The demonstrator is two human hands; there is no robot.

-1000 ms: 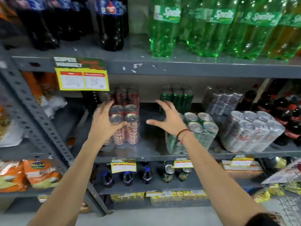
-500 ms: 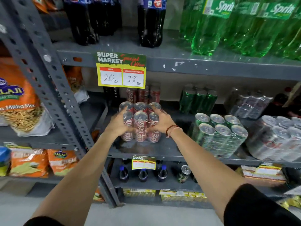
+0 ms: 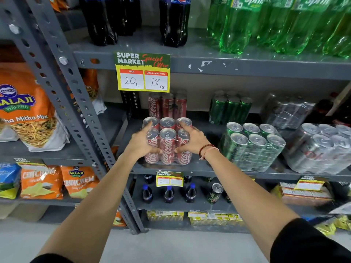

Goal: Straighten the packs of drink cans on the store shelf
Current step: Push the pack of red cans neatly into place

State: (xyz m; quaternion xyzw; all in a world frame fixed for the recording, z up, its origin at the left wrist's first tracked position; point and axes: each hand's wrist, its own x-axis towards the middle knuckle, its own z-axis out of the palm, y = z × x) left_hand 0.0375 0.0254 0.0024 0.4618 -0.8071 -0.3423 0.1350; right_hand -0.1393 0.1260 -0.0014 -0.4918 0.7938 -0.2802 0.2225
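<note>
While my left hand and right hand clasp the red pack from either side at the shelf's front edge, I'm squaring it; next, probably the green pack, sitting skewed beside it.

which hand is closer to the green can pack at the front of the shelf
Right. The right hand grips the red cola pack's right side, next to the green can pack. The left hand holds the cola pack's far side.
</note>
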